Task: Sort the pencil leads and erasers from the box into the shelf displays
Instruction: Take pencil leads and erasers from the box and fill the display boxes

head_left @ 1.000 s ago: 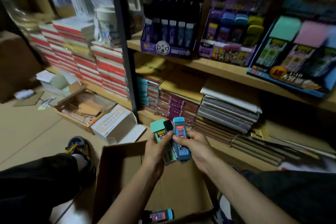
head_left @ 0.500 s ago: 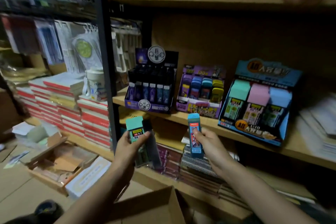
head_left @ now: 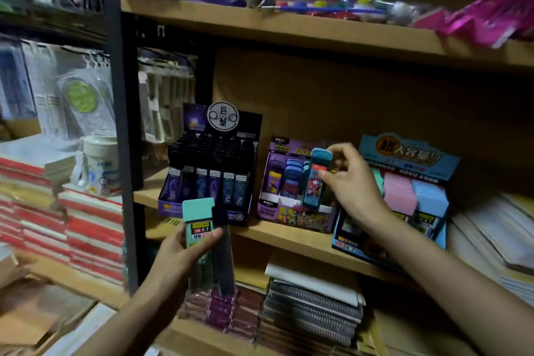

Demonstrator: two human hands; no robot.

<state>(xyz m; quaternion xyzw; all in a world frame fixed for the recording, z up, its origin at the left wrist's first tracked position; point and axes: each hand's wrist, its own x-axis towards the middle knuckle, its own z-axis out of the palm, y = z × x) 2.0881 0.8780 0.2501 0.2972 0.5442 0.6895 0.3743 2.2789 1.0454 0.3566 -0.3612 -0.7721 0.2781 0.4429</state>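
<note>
**Head view, shelf unit with both hands raised.**

The right hand [head_left: 357,185] pinches a blue-capped lead case [head_left: 315,182], held nearly upright with its cap uppermost. The index fingertip [head_left: 336,150] hooks over the top right corner of the cap. The thumb presses the case's right edge near the label, and the remaining fingers are curled behind. The case lies left of the palm, in front of the right-hand columns of the purple display [head_left: 291,212]. Whether it touches that display cannot be told.

The left hand [head_left: 180,254] grips 2 cases side by side: a mint-capped case [head_left: 198,221] marked 0.7 and a black case [head_left: 225,257] just to its right. The thumb [head_left: 215,235] crosses the front of the mint case below its label, and its tip reaches the black case. The other fingers are hidden behind both. Both caps project above the hand, and the lower ends extend past the thumb. The pair is held below and in front of the black display [head_left: 213,159].

3 displays stand in a row on the middle shelf [head_left: 289,235]. The black one, at left, is filled with dark cases. The purple one stands in the centre. The blue display [head_left: 407,153], at right, holds pink and light-blue caps.

Spiral notebooks [head_left: 312,306] are stacked on the level below. Red-and-white book stacks [head_left: 86,228] stand left of the dark post [head_left: 121,153].
</note>
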